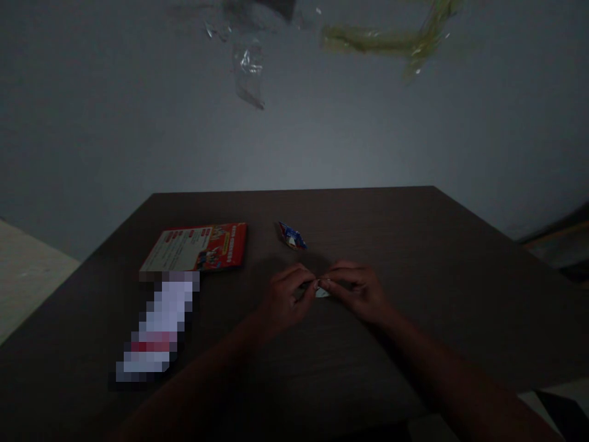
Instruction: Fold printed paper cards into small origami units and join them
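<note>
The left hand [288, 298] and the right hand [361, 291] meet over the middle of the table [391, 233], fingertips almost together. Each pinches between thumb and fingers at a small pale piece [323, 293], which shows just below the fingertips, nearer the right hand's thumb. The fingers hide part of it, and in the dim light its exact shape and material cannot be told. Both forearms reach in from the near side, one from the left and one from the right.

A small blue packet [292, 236] with red and white on it lies on the table just beyond the hands, slightly to the left, apart from them. Farther left lies a flat red box [223, 247], its upper face printed with a pale panel of text on the left and colourful figures on the right. Near its near-left corner, and running toward the near side, is a long pale object [161, 325] with a reddish band; it is blurred into blocks, so what it is cannot be told.

Behind the table's far edge stands a grey wall [294, 135], with yellowish tape [372, 38] high on the right and clear plastic film [248, 70] left of it.
</note>
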{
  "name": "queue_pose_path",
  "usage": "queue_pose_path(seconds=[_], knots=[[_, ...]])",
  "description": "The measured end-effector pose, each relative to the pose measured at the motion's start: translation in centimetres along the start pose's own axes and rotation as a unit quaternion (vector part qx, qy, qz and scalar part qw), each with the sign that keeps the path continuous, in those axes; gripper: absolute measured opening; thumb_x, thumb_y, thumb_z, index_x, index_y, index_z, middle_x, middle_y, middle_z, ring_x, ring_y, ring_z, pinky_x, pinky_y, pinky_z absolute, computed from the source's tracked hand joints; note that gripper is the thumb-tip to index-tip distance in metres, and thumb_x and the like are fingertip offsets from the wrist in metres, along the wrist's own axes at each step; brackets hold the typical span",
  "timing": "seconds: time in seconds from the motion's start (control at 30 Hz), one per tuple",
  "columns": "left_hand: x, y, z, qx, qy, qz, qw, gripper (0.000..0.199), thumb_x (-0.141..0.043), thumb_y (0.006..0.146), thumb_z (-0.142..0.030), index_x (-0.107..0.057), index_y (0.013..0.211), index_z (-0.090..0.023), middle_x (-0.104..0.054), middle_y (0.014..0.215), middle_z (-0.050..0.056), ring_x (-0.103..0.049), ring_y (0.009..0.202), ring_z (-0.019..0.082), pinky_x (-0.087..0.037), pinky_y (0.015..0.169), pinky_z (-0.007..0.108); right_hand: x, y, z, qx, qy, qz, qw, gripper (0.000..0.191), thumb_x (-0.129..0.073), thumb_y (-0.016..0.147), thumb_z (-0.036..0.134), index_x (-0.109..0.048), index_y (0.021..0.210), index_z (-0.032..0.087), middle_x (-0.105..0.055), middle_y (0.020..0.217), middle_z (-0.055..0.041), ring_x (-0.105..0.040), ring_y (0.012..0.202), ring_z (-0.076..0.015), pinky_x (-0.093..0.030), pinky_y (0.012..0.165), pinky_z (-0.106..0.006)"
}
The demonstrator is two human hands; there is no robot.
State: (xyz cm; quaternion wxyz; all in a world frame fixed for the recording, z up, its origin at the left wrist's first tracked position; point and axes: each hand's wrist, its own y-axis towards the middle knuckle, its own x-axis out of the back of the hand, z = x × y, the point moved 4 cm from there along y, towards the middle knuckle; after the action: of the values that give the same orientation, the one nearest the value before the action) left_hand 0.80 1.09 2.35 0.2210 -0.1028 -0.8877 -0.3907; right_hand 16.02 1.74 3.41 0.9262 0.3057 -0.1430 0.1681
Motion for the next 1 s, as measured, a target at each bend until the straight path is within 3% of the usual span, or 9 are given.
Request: queue_pose_path(seconds=[0.13,0.5,0.67,0.8,1.0], knots=[[0.1,0.2,0.0,0.022,0.002,-0.009,1.0,0.009,-0.054,0.085,-0.016,-0.06,0.079,-0.015,-0.057,0.07,0.002,-0.053,0.064,0.011,-0.042,0.059,0.022,0.0,-0.1,0.2,0.01,-0.022,-0.015,1.0,0.014,-0.061,0.083,0.02,-0.073,0.089,0.022,-0.065,0.074,-0.0036,-0.06,0.067,-0.0133,-0.046,0.06,-0.026],[0.5,0.1,1.2,0.163,-0.025,-0.001,0.986,0.015,-0.056,0.085,-0.027,-0.067,0.079,-0.017,-0.068,0.071,0.001,-0.06,0.064,0.012,-0.044,0.056,0.021,0.4,0.0,-0.5,-0.053,-0.005,-0.048,0.997,0.014,-0.062,0.082,0.028,-0.074,0.083,0.022,-0.063,0.071,-0.0032,-0.057,0.065,-0.0137,-0.044,0.057,-0.026],[0.1,0.0,1.5,0.199,-0.075,0.0,0.977,0.019,-0.055,0.085,-0.031,-0.067,0.083,-0.016,-0.069,0.076,0.002,-0.061,0.069,0.014,-0.047,0.062,0.023,0.5,0.0,-0.5,-0.067,0.004,-0.071,0.995,0.014,-0.062,0.082,0.029,-0.074,0.081,0.022,-0.062,0.071,-0.0033,-0.056,0.064,-0.014,-0.043,0.056,-0.026],[0.0,-0.1,1.5,0.211,-0.07,0.021,0.975,0.022,-0.055,0.085,-0.033,-0.066,0.079,-0.015,-0.066,0.071,0.001,-0.059,0.065,0.012,-0.044,0.058,0.021,0.6,-0.1,-1.1,-0.103,0.029,-0.091,0.99,0.016,-0.063,0.081,0.03,-0.072,0.075,0.018,-0.06,0.068,-0.0029,-0.055,0.062,-0.013,-0.041,0.054,-0.025],[0.0,-0.2,1.8,0.207,-0.039,0.051,0.976,0.021,-0.056,0.085,-0.031,-0.066,0.078,-0.015,-0.066,0.071,0.001,-0.059,0.063,0.012,-0.041,0.055,0.021,0.2,-0.4,-2.4,-0.156,0.05,-0.072,0.984,0.018,-0.065,0.078,0.035,-0.071,0.078,0.017,-0.064,0.069,-0.0027,-0.055,0.062,-0.0134,-0.041,0.057,-0.025]])
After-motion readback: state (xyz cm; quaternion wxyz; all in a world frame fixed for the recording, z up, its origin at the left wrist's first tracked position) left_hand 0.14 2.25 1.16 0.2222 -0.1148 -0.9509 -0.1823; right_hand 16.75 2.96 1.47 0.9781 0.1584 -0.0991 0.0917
